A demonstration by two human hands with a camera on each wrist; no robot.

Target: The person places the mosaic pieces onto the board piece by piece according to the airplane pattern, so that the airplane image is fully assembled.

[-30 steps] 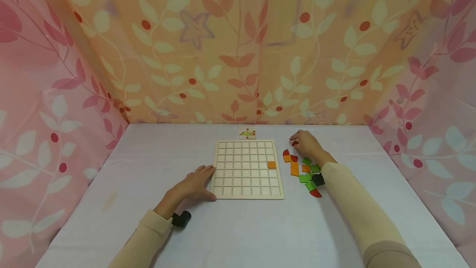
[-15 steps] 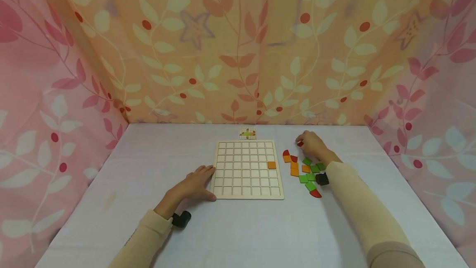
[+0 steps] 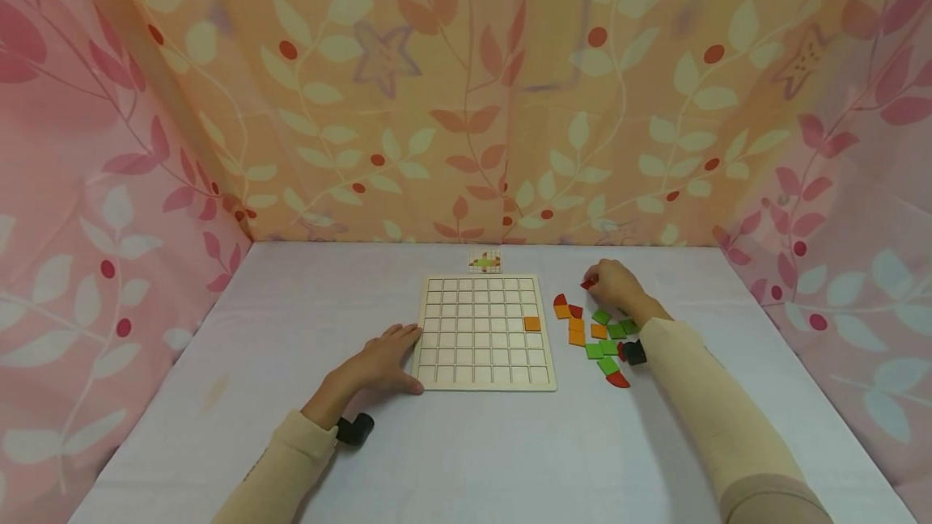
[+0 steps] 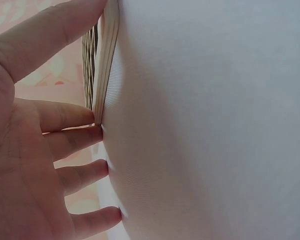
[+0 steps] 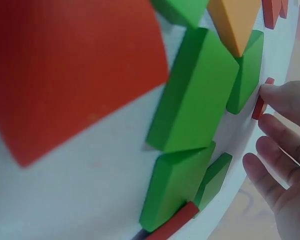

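Note:
My left hand lies with fingers spread at the left edge of a wooden grid board. In the left wrist view, the thumb and fingertips touch the edge of the board. One orange square tile sits in a cell near the board's right side. At the back right, my right hand pinches a red quarter-round tile. The right wrist view shows thumb and forefinger at this red tile, close to the tabletop.
Right of the board lie several loose tiles: green squares, orange squares and red quarter-rounds. A small pattern card lies behind the board. Patterned curtains enclose the white table.
My right hand has shifted slightly to the right, and the red tile has moved with it. Another red tile now shows beside the wrist camera. The left hand and board stay put.

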